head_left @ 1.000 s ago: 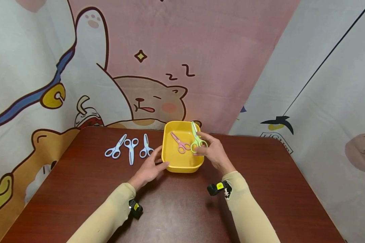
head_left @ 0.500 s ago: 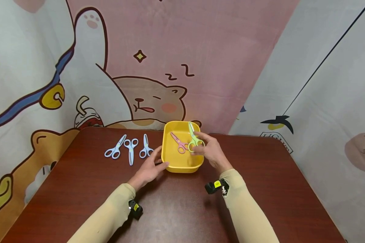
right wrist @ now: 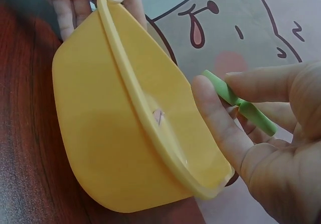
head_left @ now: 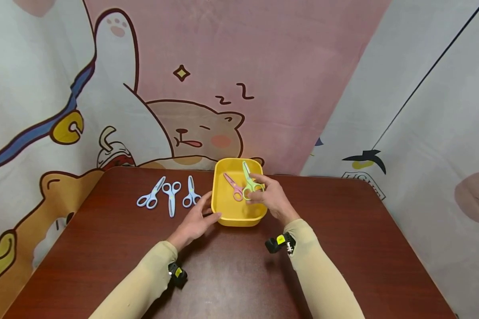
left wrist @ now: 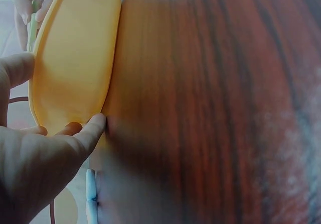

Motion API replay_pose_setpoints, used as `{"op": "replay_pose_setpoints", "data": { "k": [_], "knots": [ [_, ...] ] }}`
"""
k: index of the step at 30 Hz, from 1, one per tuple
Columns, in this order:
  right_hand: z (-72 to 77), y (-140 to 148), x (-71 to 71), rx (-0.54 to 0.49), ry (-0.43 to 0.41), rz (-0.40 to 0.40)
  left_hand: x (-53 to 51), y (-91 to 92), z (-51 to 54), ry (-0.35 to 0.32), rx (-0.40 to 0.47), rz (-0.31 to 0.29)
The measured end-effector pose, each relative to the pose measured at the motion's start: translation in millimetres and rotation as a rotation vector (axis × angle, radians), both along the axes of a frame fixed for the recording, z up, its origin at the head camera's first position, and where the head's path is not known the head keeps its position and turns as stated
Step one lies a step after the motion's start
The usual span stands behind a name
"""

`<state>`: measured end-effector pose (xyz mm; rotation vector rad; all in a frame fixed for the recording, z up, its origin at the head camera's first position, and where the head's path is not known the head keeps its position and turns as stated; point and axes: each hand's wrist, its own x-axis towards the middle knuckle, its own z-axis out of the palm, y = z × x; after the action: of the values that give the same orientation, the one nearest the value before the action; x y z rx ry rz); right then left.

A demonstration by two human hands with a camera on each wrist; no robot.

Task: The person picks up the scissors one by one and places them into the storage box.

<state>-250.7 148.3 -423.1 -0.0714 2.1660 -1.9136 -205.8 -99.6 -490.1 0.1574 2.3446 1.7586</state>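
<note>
A yellow plastic bin (head_left: 239, 221) stands on the table, with pink-handled scissors (head_left: 235, 185) lying inside. My left hand (head_left: 193, 225) grips the bin's near left corner, thumb at the rim and the other fingers along the outer wall. Over the right half of the bin, my right hand (head_left: 276, 198) pinches green scissors (head_left: 248, 176) by the handle, blades pointing away from me. In the right wrist view, the green handle (right wrist: 256, 118) shows edge-on between thumb and fingers, above the rim. Whether these scissors touch the bin floor, I cannot tell.
Left of the bin lie blue scissors: one pair (head_left: 151, 193) slanted, a middle pair (head_left: 171, 198) with blades toward me, and a third (head_left: 191, 191) partly behind my left hand. A cartoon-printed cloth (head_left: 279, 88) hangs behind the brown table (head_left: 343, 230).
My right hand has moved left with the green scissors, carrying them further over the bin, closer to the pink pair. The left hand and the bin stay put.
</note>
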Motion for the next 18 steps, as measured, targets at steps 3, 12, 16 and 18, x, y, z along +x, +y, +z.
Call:
{"op": "replay_pose_setpoints", "data": {
  "k": [3, 12, 16, 18],
  "knots": [
    [-1.4, -2, -1.3, 0.008, -0.005, 0.002, -0.1, -0.4, -0.4, -0.002, 0.001, 0.005],
    [-4.3, -8, -5.8, 0.045, -0.020, -0.002, 1.8, -0.6, 1.3, 0.007, 0.005, -0.007],
    [-4.4, -10, -8.3, 0.064, -0.025, 0.001, 1.6, -0.7, 1.9, 0.014, 0.005, -0.007],
    [-4.5, -12, -9.2, 0.070, -0.029, 0.000, 1.2, -0.3, 1.9, 0.011, 0.007, -0.006]
  ]
}}
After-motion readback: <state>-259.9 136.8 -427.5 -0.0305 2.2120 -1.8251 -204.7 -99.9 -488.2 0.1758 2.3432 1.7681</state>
